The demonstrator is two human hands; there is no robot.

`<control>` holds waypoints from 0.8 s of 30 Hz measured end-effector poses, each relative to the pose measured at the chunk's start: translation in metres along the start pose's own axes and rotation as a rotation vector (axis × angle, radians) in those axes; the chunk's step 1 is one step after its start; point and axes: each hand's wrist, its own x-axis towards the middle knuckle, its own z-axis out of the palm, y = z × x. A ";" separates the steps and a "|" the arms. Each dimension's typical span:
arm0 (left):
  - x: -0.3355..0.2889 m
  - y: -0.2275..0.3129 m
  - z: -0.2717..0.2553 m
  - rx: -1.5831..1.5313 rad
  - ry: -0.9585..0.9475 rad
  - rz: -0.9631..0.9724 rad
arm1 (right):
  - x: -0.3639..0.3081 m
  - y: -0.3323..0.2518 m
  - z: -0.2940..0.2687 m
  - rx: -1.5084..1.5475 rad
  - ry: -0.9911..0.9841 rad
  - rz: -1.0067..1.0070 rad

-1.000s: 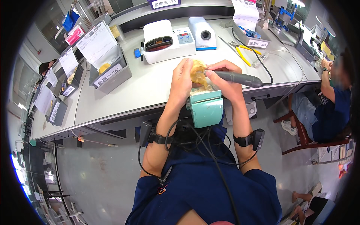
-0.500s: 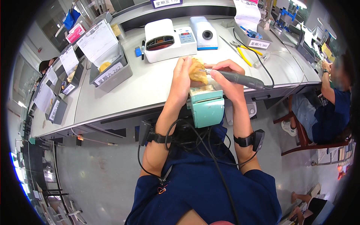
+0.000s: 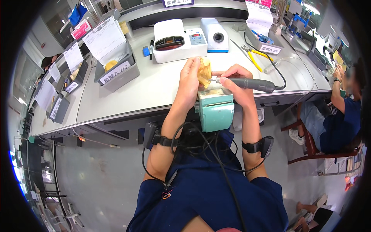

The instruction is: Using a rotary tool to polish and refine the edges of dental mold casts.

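My left hand (image 3: pixel 188 85) is closed round a yellowish plaster cast (image 3: pixel 205 72), held up at the bench's front edge. In my right hand (image 3: pixel 240 86) lies a dark rotary handpiece (image 3: pixel 257 84), gripped like a pen. Its thin metal tip points left at the cast's right side; I cannot tell whether they touch. Just below both hands, a green bench block (image 3: pixel 217 118) with a dusty pale top juts out from the edge. My left fingertips are partly hidden behind the cast.
Behind my hands stand a white machine with a dark window (image 3: pixel 170 43) and a white-and-blue device (image 3: pixel 215 36). Yellow-handled pliers (image 3: pixel 255 61) lie to the right, by the handpiece cord. Grey trays with papers (image 3: pixel 118 73) line the left. Another person (image 3: pixel 340 116) sits at right.
My left hand has turned the cast, so it shows narrower and more edge-on. The handpiece stays in my right hand, with its tip near the cast. The whole view has shifted slightly.
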 end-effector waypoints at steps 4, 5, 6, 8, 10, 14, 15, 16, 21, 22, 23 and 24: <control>-0.003 0.004 0.004 0.008 0.006 -0.014 | 0.000 0.001 0.001 0.013 -0.013 0.002; -0.004 0.005 0.004 0.035 0.018 -0.018 | 0.000 0.000 0.001 -0.029 -0.004 0.004; -0.005 0.004 0.005 0.035 0.018 -0.019 | 0.000 -0.001 0.000 -0.072 0.006 0.007; -0.004 0.002 0.005 0.066 -0.007 0.030 | 0.000 -0.003 0.001 -0.086 0.049 0.002; -0.005 0.002 0.006 0.065 -0.042 0.042 | 0.000 -0.002 0.003 -0.101 0.094 -0.004; -0.004 0.001 0.005 0.090 -0.071 0.063 | 0.002 0.004 0.001 -0.050 0.115 -0.022; -0.001 0.000 0.004 0.090 -0.073 0.064 | 0.002 0.005 -0.001 -0.098 0.091 -0.006; 0.000 -0.001 0.002 0.103 -0.054 0.063 | 0.002 0.006 0.000 -0.098 0.090 -0.007; -0.001 0.001 0.005 0.040 -0.021 0.057 | 0.003 0.002 0.006 -0.119 0.036 0.014; -0.004 0.002 0.005 0.088 0.006 0.104 | 0.002 -0.002 0.007 -0.118 0.036 -0.001; -0.002 0.002 0.004 0.136 0.033 0.162 | 0.002 0.000 0.007 -0.172 0.057 -0.013; -0.003 0.000 0.003 0.097 0.047 0.142 | 0.002 0.001 0.008 -0.225 0.079 -0.027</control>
